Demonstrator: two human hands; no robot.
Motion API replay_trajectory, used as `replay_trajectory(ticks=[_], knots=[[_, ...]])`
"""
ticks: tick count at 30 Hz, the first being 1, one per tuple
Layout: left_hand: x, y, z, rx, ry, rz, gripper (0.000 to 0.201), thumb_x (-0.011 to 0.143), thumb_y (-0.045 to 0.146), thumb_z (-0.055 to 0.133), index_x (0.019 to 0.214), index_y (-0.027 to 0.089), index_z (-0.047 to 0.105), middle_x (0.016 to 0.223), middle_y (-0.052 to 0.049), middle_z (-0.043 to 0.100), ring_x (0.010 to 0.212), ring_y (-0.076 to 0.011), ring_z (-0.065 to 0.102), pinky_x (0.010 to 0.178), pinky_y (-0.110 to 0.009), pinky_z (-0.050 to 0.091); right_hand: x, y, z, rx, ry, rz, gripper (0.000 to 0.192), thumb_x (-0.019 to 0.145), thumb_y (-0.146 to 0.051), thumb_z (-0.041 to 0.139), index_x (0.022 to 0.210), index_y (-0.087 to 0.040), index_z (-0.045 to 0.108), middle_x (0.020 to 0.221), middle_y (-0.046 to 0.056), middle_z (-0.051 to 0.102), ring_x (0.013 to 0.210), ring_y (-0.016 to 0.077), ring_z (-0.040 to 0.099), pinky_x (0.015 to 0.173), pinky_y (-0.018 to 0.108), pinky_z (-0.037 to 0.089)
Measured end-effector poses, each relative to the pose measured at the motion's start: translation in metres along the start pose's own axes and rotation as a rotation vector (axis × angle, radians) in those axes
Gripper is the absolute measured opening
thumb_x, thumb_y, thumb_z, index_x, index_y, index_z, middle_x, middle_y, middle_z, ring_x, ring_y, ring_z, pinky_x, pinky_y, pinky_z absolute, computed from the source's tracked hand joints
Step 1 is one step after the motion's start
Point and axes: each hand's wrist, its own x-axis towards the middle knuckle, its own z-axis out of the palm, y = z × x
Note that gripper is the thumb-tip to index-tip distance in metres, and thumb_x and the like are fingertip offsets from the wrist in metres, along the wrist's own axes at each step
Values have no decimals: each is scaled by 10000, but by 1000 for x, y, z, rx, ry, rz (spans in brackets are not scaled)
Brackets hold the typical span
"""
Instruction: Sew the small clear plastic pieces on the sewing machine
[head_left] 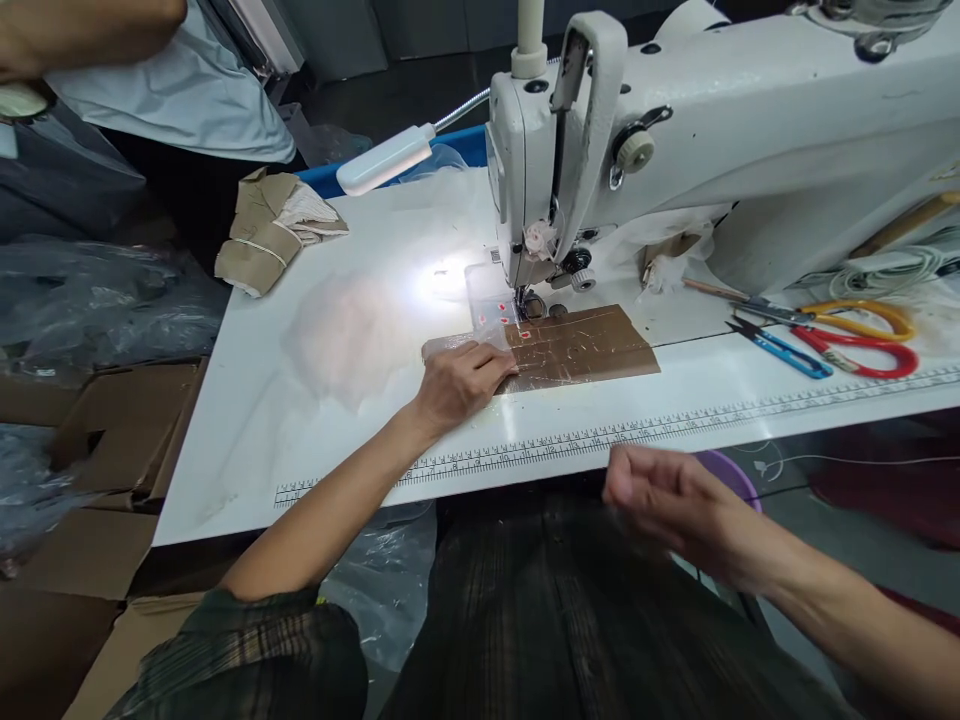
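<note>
Brown card (581, 345) under left hand (457, 385); right hand (667, 500) apart

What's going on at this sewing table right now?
A person sits at a white sewing machine. Their left hand presses flat on a clear plastic piece laid over a brown card strip at the needle, lit by a small lamp. Their right hand hangs loosely off the table edge, holding nothing. Scissors lie to the right.
</note>
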Motion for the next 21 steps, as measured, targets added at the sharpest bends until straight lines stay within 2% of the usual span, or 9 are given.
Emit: replay_trajectory(ticks=[2,4,6,8,10,11,13,15,21], knots=[[-1,-1,-1,-53,16,-35,185,971,269,550,929,205,719,844,-17,765,679,-145,690,586,-290,532,-18,16,-12,-82,-180,115,307,911,-518,622,869,-215,650,609,-11,572,482,97,485,469,215,399],[-1,1,-2,-96,21,-74,179,960,302,577,1009,188,706,852,-25,767,684,-152,691,606,-296,547,-24,34,-33,-311,-224,-15,372,862,-581,640,849,-216,713,937,96,685,794,193,650,696,338,528],[-1,4,-4,-118,-2,-94,206,946,331,597,1029,174,702,857,-36,768,694,-162,693,624,-308,557,-20,51,-60,-714,-42,9,390,881,-590,590,933,-235,744,1137,140,672,1065,300,631,891,483,498],[-1,5,-4,-142,-34,-75,199,941,323,596,1003,174,712,878,-43,769,740,-171,704,673,-326,575,-14,63,-85,-1137,378,149,407,889,-557,563,722,-217,712,958,176,704,989,376,643,821,576,492],[-1,6,-4,-166,-45,-33,174,942,283,585,949,182,727,915,-45,771,792,-172,713,710,-334,583,-13,60,-101,-1300,431,231,383,855,-480,622,593,-201,634,769,188,689,863,388,658,763,562,491],[-1,6,-4,-170,-44,-15,171,942,265,581,920,186,731,932,-43,771,806,-171,715,713,-334,584,-15,52,-105,-1293,369,224,368,852,-453,627,578,-208,605,701,152,678,787,342,665,751,504,500],[-1,7,-5,-160,-29,16,175,939,248,583,870,188,733,940,-40,771,798,-166,714,689,-324,578,-19,27,-101,-1116,11,247,355,898,-459,573,642,-214,587,649,81,668,636,241,644,628,365,489],[-1,9,-7,-153,-14,40,171,934,249,596,854,181,730,946,-46,769,787,-165,712,673,-319,569,-17,-6,-89,-920,-142,269,373,933,-513,530,721,-214,595,619,40,654,572,192,630,516,280,429],[-2,20,-17,-204,-23,103,137,925,244,614,849,200,719,982,-33,755,795,-145,698,720,-329,549,60,-69,-60,-1215,276,-475,264,946,-416,531,953,-209,695,788,44,697,625,166,587,574,290,424]])
